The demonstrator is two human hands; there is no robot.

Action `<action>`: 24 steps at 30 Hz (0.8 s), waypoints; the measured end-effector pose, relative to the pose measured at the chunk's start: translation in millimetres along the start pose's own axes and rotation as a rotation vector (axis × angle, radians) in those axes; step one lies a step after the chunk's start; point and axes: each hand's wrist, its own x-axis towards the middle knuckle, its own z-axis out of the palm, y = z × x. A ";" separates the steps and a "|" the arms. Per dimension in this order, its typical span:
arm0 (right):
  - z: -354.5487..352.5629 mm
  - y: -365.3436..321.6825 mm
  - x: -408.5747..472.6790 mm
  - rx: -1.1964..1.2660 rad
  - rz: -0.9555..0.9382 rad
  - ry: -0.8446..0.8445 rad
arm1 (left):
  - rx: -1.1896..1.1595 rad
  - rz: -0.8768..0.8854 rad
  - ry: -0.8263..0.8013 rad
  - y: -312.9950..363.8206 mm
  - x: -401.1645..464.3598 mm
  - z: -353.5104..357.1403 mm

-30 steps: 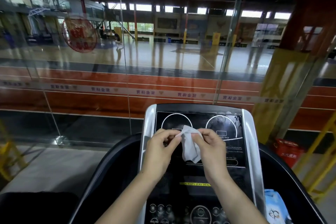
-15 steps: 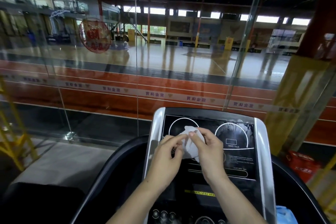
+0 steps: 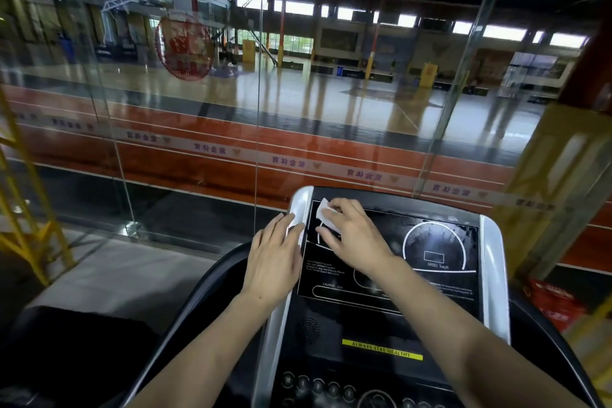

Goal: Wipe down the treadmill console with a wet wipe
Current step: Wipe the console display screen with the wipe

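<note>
- My right hand (image 3: 356, 238) covers most of the white wet wipe (image 3: 323, 210); only a crumpled corner shows past my fingers (image 3: 337, 209).
- Those fingers press the wipe flat on the dark console (image 3: 390, 275), at its upper-left corner.
- My left hand (image 3: 273, 262) rests open, just beside, on the console's silver edge.

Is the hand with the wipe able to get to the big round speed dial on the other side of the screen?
Probably yes. The right hand presses the wipe on the flat screen, and nothing lies between it and the speed dial.
</note>
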 end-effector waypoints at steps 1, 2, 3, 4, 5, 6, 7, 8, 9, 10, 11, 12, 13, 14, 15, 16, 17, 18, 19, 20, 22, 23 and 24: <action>0.9 1.9 -3.6 -0.008 -0.019 -0.004 | 0.001 0.007 -0.006 -0.3 1.2 3.0; 1.1 2.9 -4.6 -0.005 -0.030 0.008 | 0.004 0.014 -0.008 -1.0 2.1 6.0; 2.8 4.5 -4.7 -0.005 -0.033 0.026 | 0.010 0.020 -0.006 -1.7 3.2 8.4; 4.6 5.1 -3.4 -0.005 -0.024 0.047 | 0.016 0.021 -0.007 -2.6 4.5 11.0; 7.2 6.4 -1.4 0.003 -0.015 0.062 | 0.019 0.014 -0.008 -3.0 6.0 12.9; 8.1 6.8 1.9 0.020 0.002 0.072 | 0.016 0.004 -0.013 -3.2 7.6 14.9; 8.7 6.7 5.4 0.036 0.018 0.088 | 0.012 -0.004 -0.026 -3.0 8.9 16.9; 8.5 5.5 8.7 0.046 0.024 0.100 | 0.010 -0.008 -0.042 -2.5 9.3 19.3; 10.3 5.1 12.8 0.050 0.013 0.116 | 0.015 -0.003 -0.057 -2.0 9.5 21.8; 13.4 5.0 17.3 0.049 -0.004 0.124 | 0.025 0.005 -0.067 -2.2 9.3 24.0; 16.9 4.5 21.5 0.042 -0.014 0.134 | 0.030 0.011 -0.072 -2.3 8.6 25.9; 19.9 2.9 25.0 0.036 -0.007 0.141 | 0.034 0.012 -0.070 -2.9 7.5 27.3; 23.2 1.2 26.5 0.023 0.003 0.149 | 0.039 0.009 -0.062 -3.6 6.4 28.4; 24.7 -1.6 25.1 0.013 0.014 0.146 | 0.046 0.003 -0.053 -4.7 5.3 29.4; 25.9 -4.4 20.1 -0.003 0.014 0.134 | 0.053 -0.004 -0.044 -5.8 3.9 30.1; 26.3 -6.8 12.0 -0.025 -0.004 0.116 | 0.059 -0.008 -0.032 -6.7 2.6 30.8; 27.6 -8.5 1.5 -0.045 -0.037 0.100 | 0.065 -0.008 -0.019 -7.5 1.1 31.6; 29.0 -10.2 -9.6 -0.050 -0.067 0.082 | 0.068 -0.007 -0.008 -8.1 -0.1 32.6; 30.2 -11.8 -19.5 -0.046 -0.086 0.066 | 0.066 -0.009 -0.001 -8.3 -0.7 33.5; 31.3 -13.0 -27.3 -0.044 -0.095 0.048 | 0.059 -0.011 0.002 -8.4 -0.8 34.2; 30.2 -14.0 -29.3 -0.057 -0.088 0.019 | 0.055 -0.014 -0.002 -8.0 -1.0 35.4; 28.1 -13.5 -23.4 -0.060 -0.075 0.007 | 0.058 -0.013 -0.008 -8.0 -1.4 35.9; 25.1 -12.6 -13.7 -0.061 -0.054 0.007 | 0.063 -0.014 -0.016 -8.1 -1.6 36.1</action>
